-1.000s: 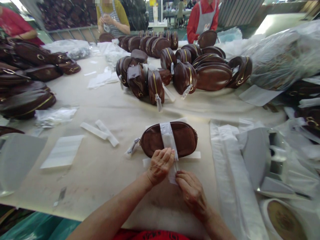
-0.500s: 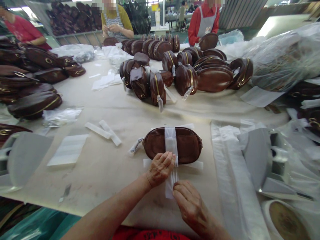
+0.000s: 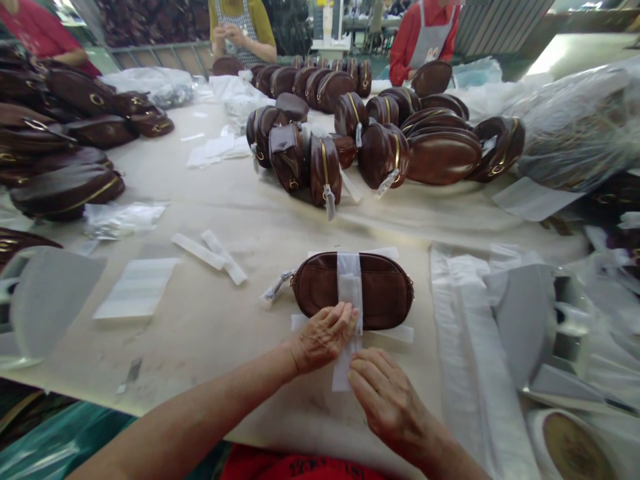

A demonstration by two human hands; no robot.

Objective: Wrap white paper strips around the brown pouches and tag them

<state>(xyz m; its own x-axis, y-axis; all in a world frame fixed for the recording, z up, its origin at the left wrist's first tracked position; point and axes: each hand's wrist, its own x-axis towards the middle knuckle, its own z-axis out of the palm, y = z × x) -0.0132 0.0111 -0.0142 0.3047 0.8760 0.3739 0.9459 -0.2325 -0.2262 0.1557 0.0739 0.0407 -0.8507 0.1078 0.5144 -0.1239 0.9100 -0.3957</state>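
Observation:
A dark brown oval pouch (image 3: 387, 293) lies flat before me, its zip pull wrapped in clear film at the left end. Across its middle runs a translucent white wrapping strip (image 3: 349, 268), which hangs past the lower edge onto the table. My left hand (image 3: 323, 337) presses the strip at the pouch's lower edge, fingers together. Just below and to the right, my right hand (image 3: 387, 390) is closed, thumb and fingertips at the strip's loose lower end. More white strip ends (image 3: 397, 333) stick out from under the pouch.
Brown pouches (image 3: 440, 157) stand in groups across the table's far side, with a pile of brown bags (image 3: 65, 183) at left. Loose white strips (image 3: 200, 251) and a white sheet (image 3: 136, 288) lie left. Tape dispensers (image 3: 530, 333) flank the workspace; a tape roll (image 3: 573, 447) sits lower right. Co-workers stand opposite.
My right hand has risen slightly toward the pouch along the strip's lower end. My left hand keeps its place on the strip. The whole view has shifted a little.

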